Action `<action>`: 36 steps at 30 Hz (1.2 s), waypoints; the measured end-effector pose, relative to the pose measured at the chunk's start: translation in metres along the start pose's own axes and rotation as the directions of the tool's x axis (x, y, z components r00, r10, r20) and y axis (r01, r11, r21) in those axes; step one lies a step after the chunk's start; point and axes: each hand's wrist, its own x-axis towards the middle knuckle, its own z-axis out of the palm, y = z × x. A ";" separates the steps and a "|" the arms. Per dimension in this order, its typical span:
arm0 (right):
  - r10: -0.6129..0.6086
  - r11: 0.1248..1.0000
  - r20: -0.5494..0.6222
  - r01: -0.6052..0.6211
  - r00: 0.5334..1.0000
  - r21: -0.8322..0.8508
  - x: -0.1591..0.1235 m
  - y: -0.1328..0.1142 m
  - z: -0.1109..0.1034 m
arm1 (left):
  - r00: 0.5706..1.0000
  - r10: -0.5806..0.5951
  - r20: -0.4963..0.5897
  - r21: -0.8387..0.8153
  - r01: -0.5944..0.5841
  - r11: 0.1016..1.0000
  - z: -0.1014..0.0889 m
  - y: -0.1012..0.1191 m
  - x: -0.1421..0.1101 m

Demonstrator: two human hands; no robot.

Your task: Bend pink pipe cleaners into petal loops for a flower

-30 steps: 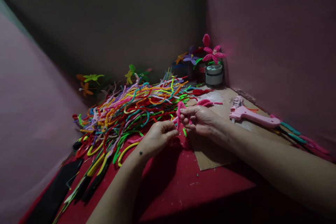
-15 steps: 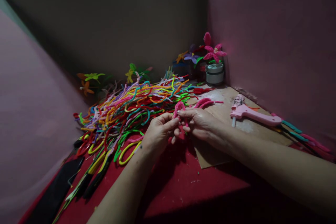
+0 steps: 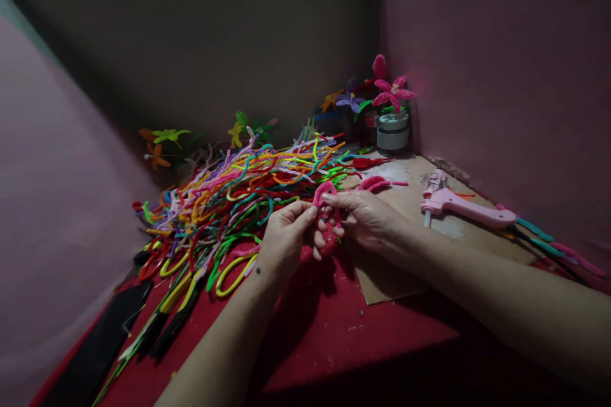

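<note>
Between my two hands is a pink pipe cleaner (image 3: 325, 188), bent into a loop that arches up above my fingertips. The thumb and fingers of my left hand (image 3: 292, 227) pinch its left side. My right hand (image 3: 370, 217) grips the other side, with the thumb pressed near the top of the loop. The lower ends of the strand are partly hidden by my fingers. Just behind my right hand, a bundle of pink pipe-cleaner petals (image 3: 377, 184) lies on a tan board (image 3: 382, 283).
A large heap of coloured pipe cleaners (image 3: 238, 172) covers the table's left and back. Pliers (image 3: 179, 315) lie at the front left. A pink glue gun (image 3: 465, 206) rests on the board's right. Behind stands a grey pot (image 3: 393, 133) with a pink flower (image 3: 394, 94).
The pink loop has opened slightly wider, and my left fingers have shifted a little down its left side. The whole view has moved slightly.
</note>
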 end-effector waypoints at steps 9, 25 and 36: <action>-0.002 0.989 0.083 0.014 0.997 -0.146 -0.001 -0.008 -0.006 | 0.994 0.067 -0.088 0.062 -0.062 0.996 -0.006 0.007 0.002; -0.230 0.961 0.059 0.236 0.971 -0.144 -0.002 -0.004 -0.002 | 0.980 0.129 -0.152 0.175 -0.101 0.979 0.005 0.007 -0.006; -0.394 0.804 0.066 0.378 0.917 -0.459 -0.009 -0.010 0.006 | 0.977 0.147 -0.156 0.248 -0.105 0.963 0.007 0.007 -0.007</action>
